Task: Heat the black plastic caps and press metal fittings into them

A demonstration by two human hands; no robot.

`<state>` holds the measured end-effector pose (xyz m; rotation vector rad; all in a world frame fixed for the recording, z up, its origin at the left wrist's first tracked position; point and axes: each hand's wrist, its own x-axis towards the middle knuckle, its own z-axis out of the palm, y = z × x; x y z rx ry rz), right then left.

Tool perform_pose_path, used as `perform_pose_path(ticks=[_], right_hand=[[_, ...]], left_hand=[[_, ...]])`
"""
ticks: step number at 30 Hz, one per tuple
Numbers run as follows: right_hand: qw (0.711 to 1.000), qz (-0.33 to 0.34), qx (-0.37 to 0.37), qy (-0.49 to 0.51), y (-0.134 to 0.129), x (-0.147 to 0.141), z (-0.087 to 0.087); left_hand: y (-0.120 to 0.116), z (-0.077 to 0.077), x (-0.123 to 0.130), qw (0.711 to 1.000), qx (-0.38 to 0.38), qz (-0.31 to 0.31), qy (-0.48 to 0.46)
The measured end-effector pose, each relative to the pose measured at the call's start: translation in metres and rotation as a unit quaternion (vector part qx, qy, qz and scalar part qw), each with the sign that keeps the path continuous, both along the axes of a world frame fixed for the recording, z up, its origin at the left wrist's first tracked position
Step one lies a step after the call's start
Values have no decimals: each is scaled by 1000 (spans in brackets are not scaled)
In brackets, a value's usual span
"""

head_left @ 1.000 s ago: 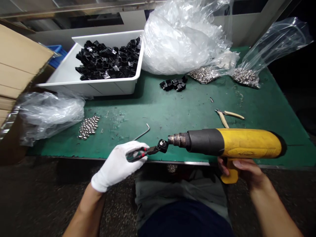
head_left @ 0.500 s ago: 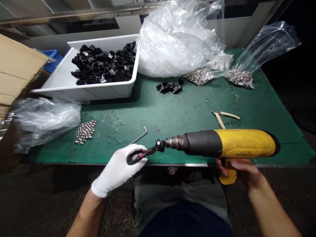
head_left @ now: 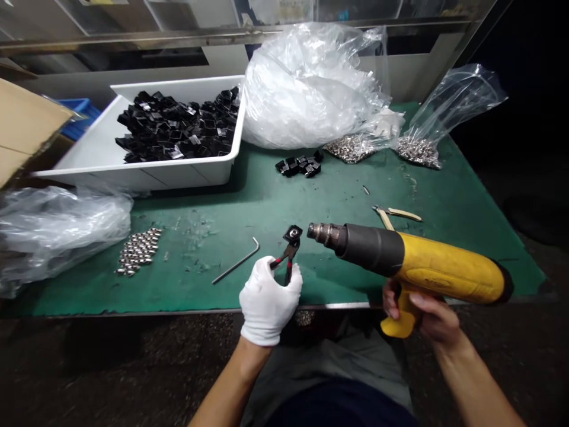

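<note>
My left hand (head_left: pixel 269 302), in a white glove, is closed round the handles of dark pliers (head_left: pixel 290 254) with red marks. The jaws hold a small black plastic part (head_left: pixel 293 233) with a round metal piece in its middle. My bare right hand (head_left: pixel 427 311) grips the handle of a yellow and black heat gun (head_left: pixel 413 261). Its stepped metal nozzle points left and slightly up, a short gap to the right of the black part. A hex key (head_left: pixel 235 261) lies on the green mat left of the pliers.
A white tray (head_left: pixel 186 172) of black parts stands at the back left. Several black parts (head_left: pixel 300 164) lie mid-table. Metal pieces (head_left: pixel 138 252) sit in rows at left. Plastic bags (head_left: pixel 306 95) stand behind. Cream-handled cutters (head_left: pixel 398 213) lie beyond the heat gun on the green mat (head_left: pixel 186 290).
My left hand has swung right, turning the pliers to point up and away with the black part. The heat gun's nozzle has tilted upward. The whole view has shifted slightly.
</note>
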<state>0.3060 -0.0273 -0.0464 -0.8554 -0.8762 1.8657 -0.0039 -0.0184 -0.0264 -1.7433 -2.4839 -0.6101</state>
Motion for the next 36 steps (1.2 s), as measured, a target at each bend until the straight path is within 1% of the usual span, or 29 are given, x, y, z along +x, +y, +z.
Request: perform_pose_path(ticks=[3, 6, 11, 15, 18, 27, 36], right_hand=[[999, -33, -3, 29, -8, -9, 3], [997, -47, -8, 54, -18, -19, 6], [999, -30, -20, 30, -30, -26, 2], [1000, -6, -27, -2, -29, -23, -1], [1000, -2, -26, -9, -26, -21, 0], [999, 6, -34, 10, -19, -18, 3], [999, 6, -36, 6, -16, -20, 9]], left_hand=[[3, -8, 4, 999, 27, 29, 33], [4, -10, 4, 998, 42, 45, 31], [5, -9, 4, 997, 50, 63, 10], [5, -8, 6, 996, 48, 72, -3], [5, -9, 6, 996, 45, 71, -2], [1, -11, 4, 998, 45, 39, 12], [-1, -11, 4, 998, 49, 28, -17]])
